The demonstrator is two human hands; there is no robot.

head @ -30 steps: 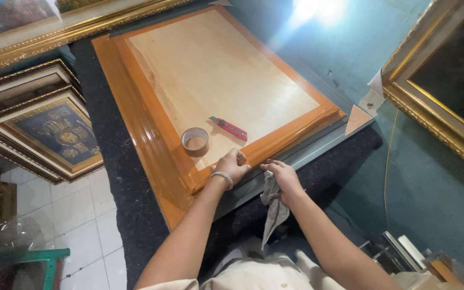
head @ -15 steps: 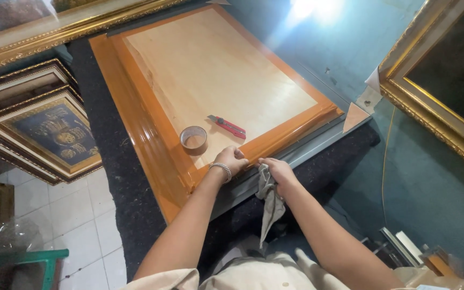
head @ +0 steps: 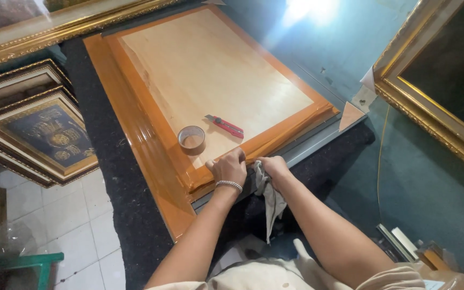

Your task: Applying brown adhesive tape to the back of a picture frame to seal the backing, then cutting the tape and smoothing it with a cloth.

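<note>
At the near edge of the dark-carpeted bench, my left hand (head: 228, 167) presses flat, holding nothing, on the glossy orange wooden frame (head: 135, 115), while my right hand (head: 275, 166) is clenched around a limp grey cloth (head: 270, 196). The frame looks stiff, heavy and slick, best gripped along its rails. Its pale backing board (head: 210, 75) carries a tape roll (head: 191, 139) and a red cutter (head: 224, 126).

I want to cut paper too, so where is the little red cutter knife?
In the head view, the red cutter knife lies flat on the pale backing board of the big orange frame, just right of the tape roll and above the left hand.
</note>
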